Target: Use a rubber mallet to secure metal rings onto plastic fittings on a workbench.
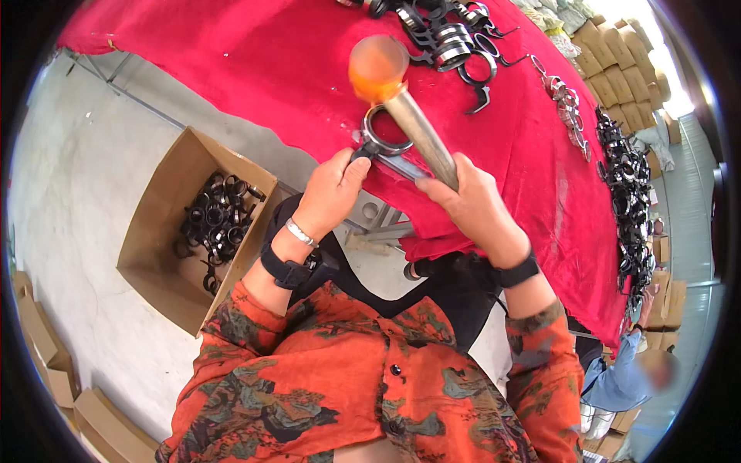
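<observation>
My left hand (332, 193) is closed on the short black handle of a metal ring (372, 145), which it holds over the near edge of the red-covered table (309, 85). In my right hand (480, 210) is a mallet (423, 137) with an orange, translucent-looking head and a metal handle. The mallet's head points away from me, beyond the ring, and its handle crosses close to the ring's right side. A flat grey metal strip (400, 165) shows between the ring and my right thumb; I cannot tell what it belongs to.
Black-handled rings (454, 48) are piled at the table's far side. Clear-looking rings (570, 112) and a long heap of black pieces (629, 201) lie along the right. An open cardboard box (154, 231) holding black rings stands on the left floor. A person in blue (617, 378) is at lower right.
</observation>
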### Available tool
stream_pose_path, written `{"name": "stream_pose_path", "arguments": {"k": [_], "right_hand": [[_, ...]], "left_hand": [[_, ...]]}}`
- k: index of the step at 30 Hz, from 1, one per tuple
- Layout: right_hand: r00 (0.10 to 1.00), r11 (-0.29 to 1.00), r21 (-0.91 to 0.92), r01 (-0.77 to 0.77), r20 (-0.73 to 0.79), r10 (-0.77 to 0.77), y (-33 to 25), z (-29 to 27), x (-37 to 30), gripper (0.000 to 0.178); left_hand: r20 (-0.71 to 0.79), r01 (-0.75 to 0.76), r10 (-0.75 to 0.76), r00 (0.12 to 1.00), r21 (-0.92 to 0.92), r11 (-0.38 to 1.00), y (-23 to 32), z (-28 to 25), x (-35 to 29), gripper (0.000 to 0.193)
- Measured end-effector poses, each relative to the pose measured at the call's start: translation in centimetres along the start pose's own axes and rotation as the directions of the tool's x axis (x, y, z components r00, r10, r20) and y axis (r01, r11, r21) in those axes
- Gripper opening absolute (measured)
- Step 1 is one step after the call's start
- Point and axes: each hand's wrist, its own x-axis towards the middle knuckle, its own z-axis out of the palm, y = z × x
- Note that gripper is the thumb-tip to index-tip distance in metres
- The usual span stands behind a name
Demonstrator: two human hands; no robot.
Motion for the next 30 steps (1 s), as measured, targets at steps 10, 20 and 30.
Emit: {"name": "stream_pose_path", "arguments": {"k": [10, 20, 30], "right_hand": [[0.996, 0.999, -0.029, -0.03, 0.079, 0.032, -1.4, -1.2, -2.1, 0.046], [0.958, 0.899, 0.358, -0.252, -0.037, 0.283, 1.0, -1.1, -3.8, 0.037], [0.944, 0.581, 0.763, -0.284, 0.116, 0.309, 1.1, -3.5, -4.9, 0.03]], "left_hand": [[-0.016, -0.001, 0.0, 1.0, -0.067, 0.998, 0.8, -0.3, -0.3, 0.036], [0.019, 0.017, -0.015, 1.0, -0.112, 0.994, 0.2, -0.3, 0.0, 0.037], [0.044, 0.029, -0.024, 0.999, -0.125, 0.992, 0.4, -0.4, -0.4, 0.035]]}}
